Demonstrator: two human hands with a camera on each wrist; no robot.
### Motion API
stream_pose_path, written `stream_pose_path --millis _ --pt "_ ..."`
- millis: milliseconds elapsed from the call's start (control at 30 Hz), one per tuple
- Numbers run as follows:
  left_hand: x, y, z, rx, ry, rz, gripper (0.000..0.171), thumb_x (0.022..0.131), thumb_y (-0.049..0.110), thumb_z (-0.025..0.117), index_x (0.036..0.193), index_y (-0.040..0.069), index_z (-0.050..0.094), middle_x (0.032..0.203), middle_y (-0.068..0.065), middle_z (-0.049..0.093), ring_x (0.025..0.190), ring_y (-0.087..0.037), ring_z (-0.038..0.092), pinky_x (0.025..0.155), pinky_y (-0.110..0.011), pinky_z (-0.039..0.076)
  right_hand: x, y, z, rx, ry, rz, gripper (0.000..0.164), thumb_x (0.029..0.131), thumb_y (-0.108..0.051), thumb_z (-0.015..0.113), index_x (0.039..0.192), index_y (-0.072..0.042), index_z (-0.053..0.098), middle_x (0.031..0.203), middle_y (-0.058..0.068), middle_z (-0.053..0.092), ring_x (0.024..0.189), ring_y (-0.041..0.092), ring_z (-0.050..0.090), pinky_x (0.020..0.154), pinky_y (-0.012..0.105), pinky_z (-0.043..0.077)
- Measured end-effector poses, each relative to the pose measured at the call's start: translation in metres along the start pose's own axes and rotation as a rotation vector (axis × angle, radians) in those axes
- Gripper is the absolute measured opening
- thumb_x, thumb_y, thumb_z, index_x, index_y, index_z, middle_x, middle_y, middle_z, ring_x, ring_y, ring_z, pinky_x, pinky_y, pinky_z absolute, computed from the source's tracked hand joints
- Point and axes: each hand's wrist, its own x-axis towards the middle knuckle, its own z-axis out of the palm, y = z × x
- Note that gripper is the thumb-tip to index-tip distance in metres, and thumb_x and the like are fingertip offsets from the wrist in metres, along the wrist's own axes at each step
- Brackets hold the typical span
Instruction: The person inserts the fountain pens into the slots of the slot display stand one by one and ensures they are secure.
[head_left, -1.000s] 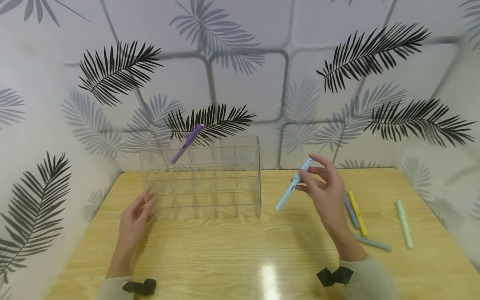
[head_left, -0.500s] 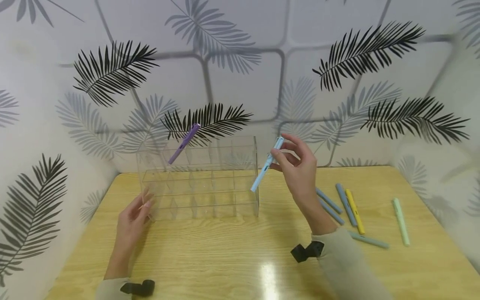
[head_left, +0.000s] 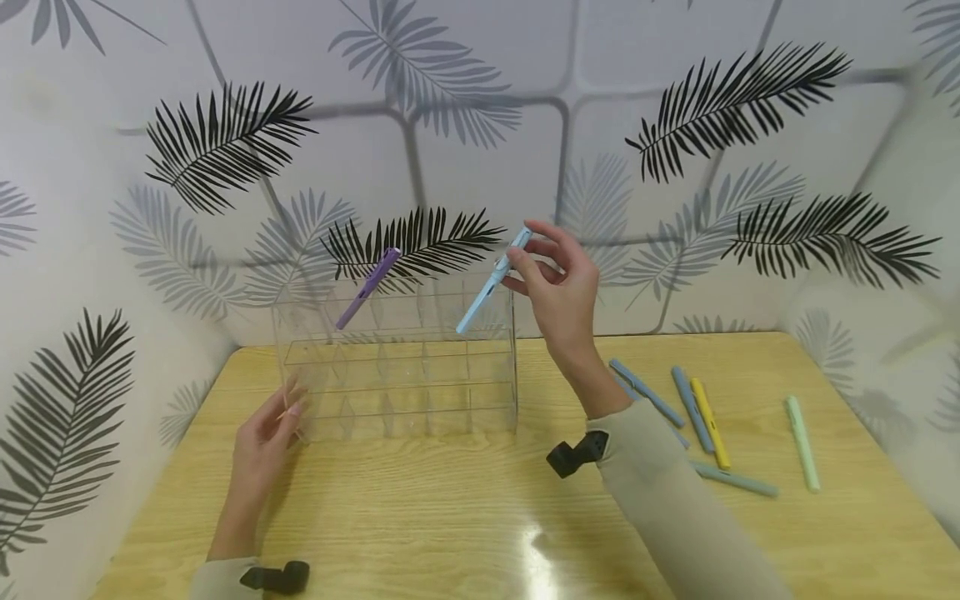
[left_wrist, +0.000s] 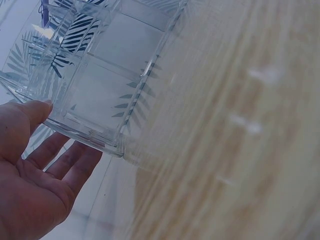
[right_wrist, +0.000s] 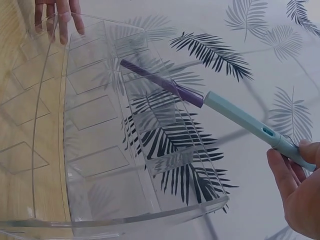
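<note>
A clear acrylic pen organizer (head_left: 405, 375) with rows of compartments stands at the table's back, left of centre. My left hand (head_left: 264, 437) holds its left side, thumb at the edge (left_wrist: 37, 112) and fingers against the outer wall. A purple pen (head_left: 367, 287) leans tilted in the back row. My right hand (head_left: 562, 292) pinches a light blue pen (head_left: 491, 283) near its clip end, above the organizer's right part. The pen slants, lower end to the left; whether it touches the organizer I cannot tell. In the right wrist view, its tip appears close to the purple pen's upper end.
Right of the organizer lie several pens: blue ones (head_left: 648, 393), a darker blue one (head_left: 693, 410), a yellow one (head_left: 710, 423), a grey-green one (head_left: 735, 479) and a pale green one (head_left: 802, 443). A leaf-patterned wall (head_left: 480, 167) rises directly behind the wooden table (head_left: 420, 517).
My right hand has carried the light blue pen left and up, from beside the organizer to above its right part. The left hand and purple pen keep their places.
</note>
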Motion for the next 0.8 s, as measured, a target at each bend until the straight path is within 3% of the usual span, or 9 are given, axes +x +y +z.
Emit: stream_pose_path --millis 300,800 --pt "-0.003 0.002 0.000 0.002 -0.012 -0.007 0.046 0.109 0.017 0.053 0.153 0.007 0.047 0.145 -0.026 0.054 0.116 0.000 0.063 0.088 -0.020 0.055 0.018 0.007 0.021 -0.004 0.008 -0.041 0.032 0.093 0.005 0.073 0.123 0.003 0.065 0.100 0.017 0.068 0.084 0.023 0.072 0.075 0.045 0.062" --pt "-0.004 0.004 0.003 0.022 -0.003 -0.019 0.046 0.109 0.018 0.053 0.154 0.009 0.048 0.146 -0.024 0.053 0.117 0.002 0.062 0.085 -0.019 0.056 0.036 0.026 0.057 -0.024 0.043 -0.017 0.027 0.093 0.006 0.071 0.119 0.003 0.065 0.099 0.015 0.066 0.081 0.022 0.070 0.078 0.048 0.062"
